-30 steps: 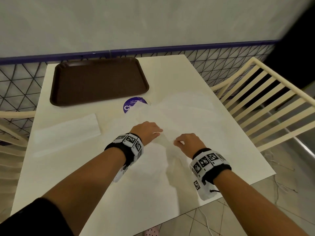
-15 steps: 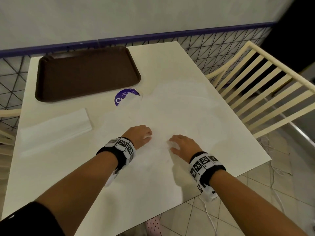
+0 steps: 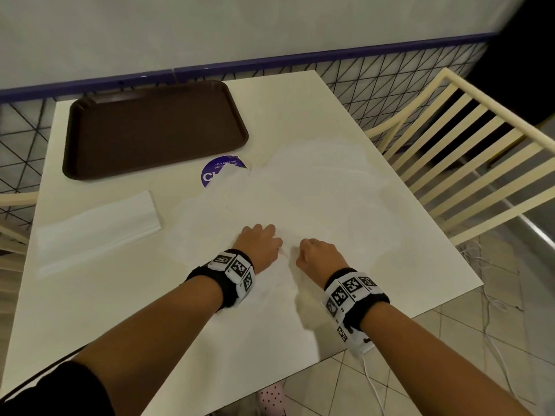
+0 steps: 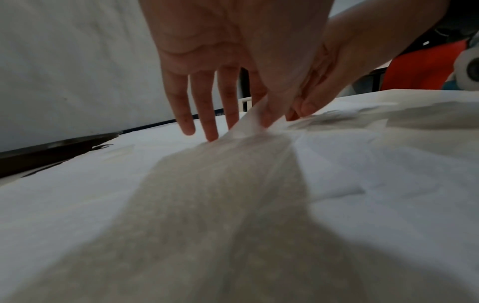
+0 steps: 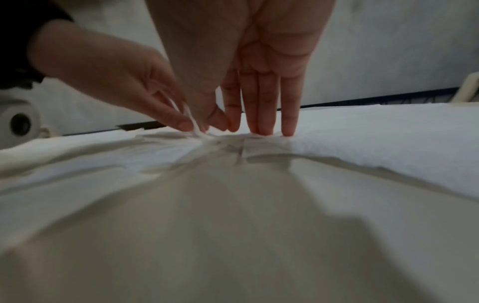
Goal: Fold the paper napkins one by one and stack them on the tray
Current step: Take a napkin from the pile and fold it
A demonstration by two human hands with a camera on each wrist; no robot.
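The brown tray [image 3: 156, 130] lies bare at the table's far left. One folded white napkin [image 3: 99, 226] lies left of centre. Several unfolded white napkins [image 3: 315, 190] overlap across the middle and right of the table. My left hand [image 3: 259, 243] and right hand [image 3: 315, 253] sit close together on the nearest sheet. In the left wrist view, my left hand [image 4: 259, 121] pinches a raised napkin corner [image 4: 249, 121] between thumb and forefinger. In the right wrist view, my right hand [image 5: 223, 125] pinches the sheet beside it, its other fingers [image 5: 264, 114] straight and touching the napkin [image 5: 362, 139].
A round purple sticker [image 3: 216, 172] shows on the table, half covered by a napkin. Cream slatted chairs [image 3: 468, 151] stand at the right and left sides. A wall with a dark mesh panel [image 3: 390, 76] runs behind the table. The near table edge [image 3: 390, 328] is just behind my right wrist.
My two hands have drawn closer together on the nearest napkin and a small fold of paper has risen between them. The tray and the folded napkin have not moved.
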